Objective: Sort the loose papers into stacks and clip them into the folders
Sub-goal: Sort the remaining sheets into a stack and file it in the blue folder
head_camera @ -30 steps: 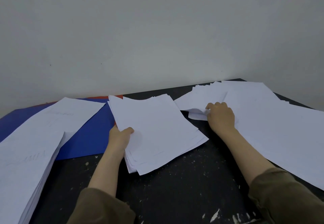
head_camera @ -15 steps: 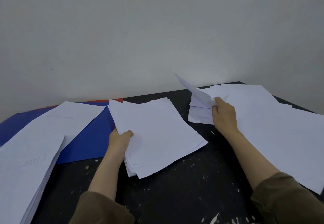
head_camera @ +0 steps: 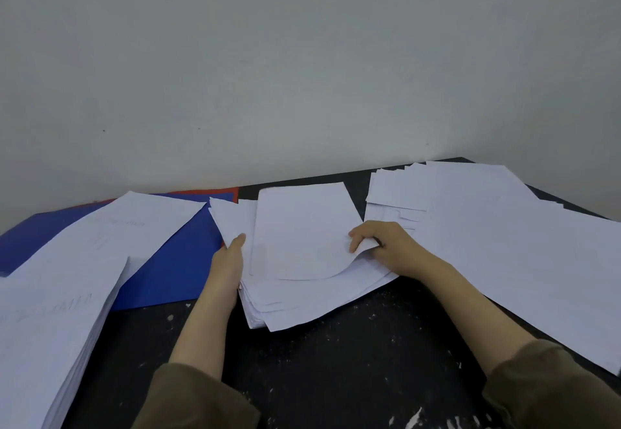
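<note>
Carried over from the right-hand pile, one sheet [head_camera: 302, 230] now lands on the middle stack [head_camera: 319, 297]; right hand [head_camera: 386, 247] pinches it, left hand [head_camera: 228, 260] grips the stack's edge: sorting continues.

You have bare black table [head_camera: 336, 371] near you, between your forearms. Left, a thick paper stack [head_camera: 50, 338] and the blue folder [head_camera: 174, 270] block; right, spread sheets [head_camera: 524, 253] cover the surface.

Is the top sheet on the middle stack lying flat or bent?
Bent: the right hand pinches the top sheet, curling its near corner.
</note>
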